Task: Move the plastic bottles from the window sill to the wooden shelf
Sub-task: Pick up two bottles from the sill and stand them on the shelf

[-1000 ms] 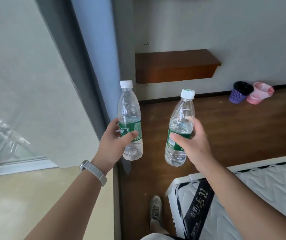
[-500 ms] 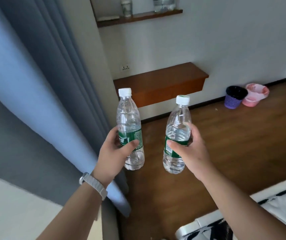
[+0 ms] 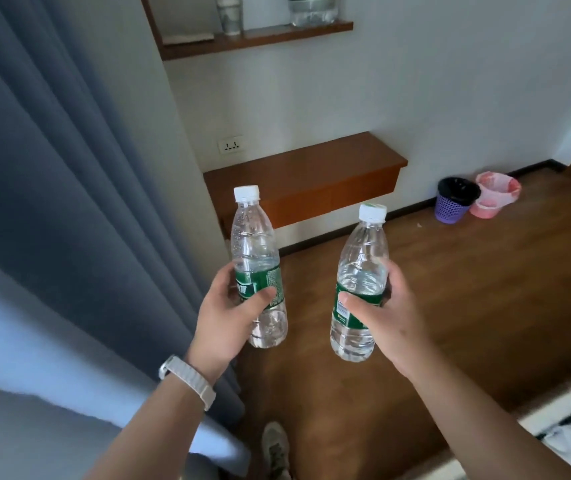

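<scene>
Your fingers (image 3: 222, 276) wrap each bottle at its green label, thumbs across the front, the same grip as 0.5 s ago. Since then a shoe (image 3: 275, 448) has appeared at bottom centre. The left bottle (image 3: 254, 237) stands near upright, cap up and tipped slightly left. The right bottle (image 3: 362, 268) leans its cap slightly right. Your left hand (image 3: 228, 317) and right hand (image 3: 389, 320) reach forward at mid-frame, below the lower wooden shelf (image 3: 305, 171).
</scene>
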{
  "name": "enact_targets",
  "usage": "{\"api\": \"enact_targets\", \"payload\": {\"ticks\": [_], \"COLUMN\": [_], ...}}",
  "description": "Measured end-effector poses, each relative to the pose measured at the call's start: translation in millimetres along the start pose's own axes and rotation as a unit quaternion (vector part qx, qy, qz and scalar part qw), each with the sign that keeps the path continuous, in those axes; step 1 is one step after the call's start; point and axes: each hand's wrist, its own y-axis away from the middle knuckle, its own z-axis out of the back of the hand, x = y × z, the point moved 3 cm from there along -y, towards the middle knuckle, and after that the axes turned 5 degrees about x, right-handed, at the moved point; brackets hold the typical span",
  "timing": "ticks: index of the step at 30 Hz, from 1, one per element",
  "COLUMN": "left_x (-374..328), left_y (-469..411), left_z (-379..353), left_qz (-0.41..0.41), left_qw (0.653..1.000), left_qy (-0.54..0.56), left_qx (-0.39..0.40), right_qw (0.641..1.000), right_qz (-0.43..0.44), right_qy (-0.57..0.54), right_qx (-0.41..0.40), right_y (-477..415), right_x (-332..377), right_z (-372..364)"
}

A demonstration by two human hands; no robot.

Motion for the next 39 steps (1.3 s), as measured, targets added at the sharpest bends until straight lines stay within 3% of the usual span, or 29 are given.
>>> {"api": "enact_targets", "payload": {"ticks": [8,14,22,30,39], "left_x": [3.1,-1.2,-3.4,-11.6,-4.7], "left_y": [-129.4,-213.4,-272.1,-328.8,-419.6], "left_z": [1.8,13.6,13.3,-8.9,-56.8], "left_qz": [0.009,-0.022,-0.02,-0.022,0.008], "left_qw": [0.998,0.995,0.991,0.99,0.997], "left_qy": [-0.013,-0.018,0.021,0.042,0.02], "left_qx": [0.06,0.098,0.131,0.134,0.079], "right_qw": [0.997,0.995,0.995,0.996,0.999], "right_qz": [-0.027,0.0,0.012,-0.016,0.006], "right_qy": [0.034,0.065,0.05,0.014,0.013], "right_qx": [-0.06,-0.08,-0.085,-0.085,-0.03], "right_y": [-94.4,-170.8,-229.2,-287.8,-405.9], "right_x": [10.0,28.4,36.5,26.3,15.9], "right_z": [-13.9,-30.3,-37.4,-20.9,18.9]}}
